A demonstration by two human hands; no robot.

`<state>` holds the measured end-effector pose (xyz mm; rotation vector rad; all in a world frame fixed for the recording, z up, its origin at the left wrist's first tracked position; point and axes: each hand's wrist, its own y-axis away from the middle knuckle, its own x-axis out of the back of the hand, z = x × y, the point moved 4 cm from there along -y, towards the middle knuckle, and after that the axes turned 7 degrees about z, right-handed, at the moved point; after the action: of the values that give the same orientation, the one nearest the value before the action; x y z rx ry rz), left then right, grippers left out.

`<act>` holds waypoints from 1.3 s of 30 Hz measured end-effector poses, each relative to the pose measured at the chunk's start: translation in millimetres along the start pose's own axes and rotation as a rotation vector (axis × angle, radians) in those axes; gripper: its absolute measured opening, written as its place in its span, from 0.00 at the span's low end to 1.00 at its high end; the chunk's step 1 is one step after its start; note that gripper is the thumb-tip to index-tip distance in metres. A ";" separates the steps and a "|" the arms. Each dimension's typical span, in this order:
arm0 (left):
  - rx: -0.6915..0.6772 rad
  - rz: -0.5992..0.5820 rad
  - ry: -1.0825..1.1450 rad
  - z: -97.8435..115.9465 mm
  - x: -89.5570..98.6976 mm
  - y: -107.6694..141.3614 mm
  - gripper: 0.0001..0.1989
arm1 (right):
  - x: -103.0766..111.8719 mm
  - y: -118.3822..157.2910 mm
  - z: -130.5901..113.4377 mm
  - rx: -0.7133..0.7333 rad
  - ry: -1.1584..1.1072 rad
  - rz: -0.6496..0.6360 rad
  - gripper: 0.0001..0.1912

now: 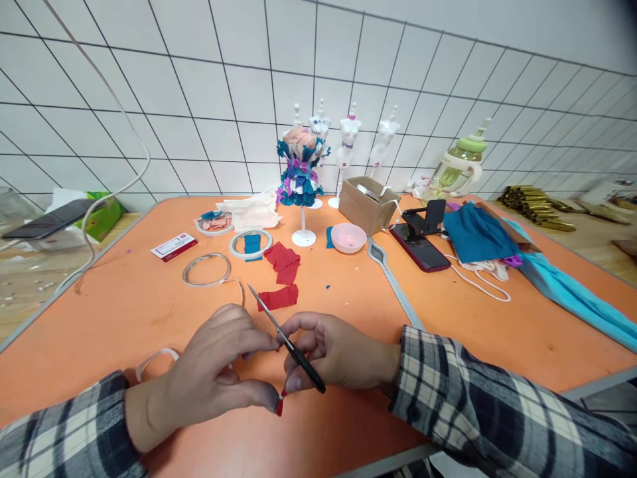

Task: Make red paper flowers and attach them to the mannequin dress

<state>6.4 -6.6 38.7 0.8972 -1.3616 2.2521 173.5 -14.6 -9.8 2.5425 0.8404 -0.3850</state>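
Note:
Near the table's front edge my left hand (pixel 219 372) pinches a small red piece (pixel 280 403) at its thumb tip. My right hand (pixel 331 352) holds black-handled scissors (pixel 300 362), their closed blades pointing up and left, and its thumb is also at the red piece. Both hands' fingertips nearly meet beneath the scissors. Just beyond them lie a flat red strip (pixel 277 298) and crumpled red cloth (pixel 283 261). A roll of tape (pixel 206 270) stands left of these, its loose end trailing toward my left hand. How the fingers grip the red piece is partly hidden.
A small dress form in teal and purple ruffles (pixel 300 176) stands at the back, near white forms (pixel 348 136). Right of it are a pink bowl (pixel 349 238), a cardboard box (pixel 368 206), a phone (pixel 421 247), teal cloth (pixel 470 232) and a bottle (pixel 460 162). A grey zipper (pixel 393 282) crosses the orange table (pixel 497 338).

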 end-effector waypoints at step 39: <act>0.785 0.201 0.376 -44.6 -2.1 14.1 0.09 | 8.2 18.4 -23.7 0.294 1.074 0.308 0.17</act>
<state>-15.2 26.1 13.1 0.4955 -0.3966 2.9709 194.1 -12.4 13.4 3.0252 0.6993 1.1226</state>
